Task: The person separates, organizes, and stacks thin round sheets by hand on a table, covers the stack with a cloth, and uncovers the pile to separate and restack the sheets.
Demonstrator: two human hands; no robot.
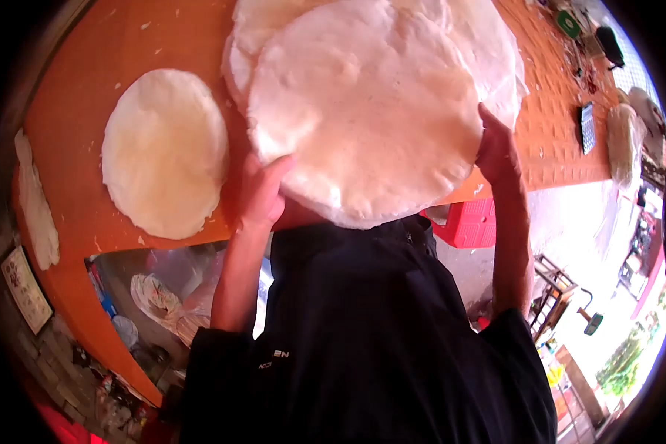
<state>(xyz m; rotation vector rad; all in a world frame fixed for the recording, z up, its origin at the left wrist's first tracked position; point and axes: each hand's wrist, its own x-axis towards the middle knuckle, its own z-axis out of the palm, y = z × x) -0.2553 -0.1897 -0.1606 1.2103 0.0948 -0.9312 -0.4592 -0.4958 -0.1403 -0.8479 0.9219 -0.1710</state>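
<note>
A stack of large, round, pale sheets (370, 111) lies at the front edge of the orange table, its near rim reaching over the edge. My left hand (263, 189) grips the stack's lower left rim, thumb on top and the other fingers hidden beneath. On the right rim, my right hand (498, 148) holds the same stack, thumb up at the edge, most fingers out of sight. More sheets (496, 59) lie behind and under the front ones. A single round pale sheet (165, 153) rests flat on the table to the left of my left hand.
The orange table (74, 96) spans the view. On its right are a calculator (587, 128) and a wrapped bundle (625, 144). A red stool (470, 224) stands below the edge. Plastic bags (159, 300) lie under the table at left; a metal frame (551, 296) stands at right.
</note>
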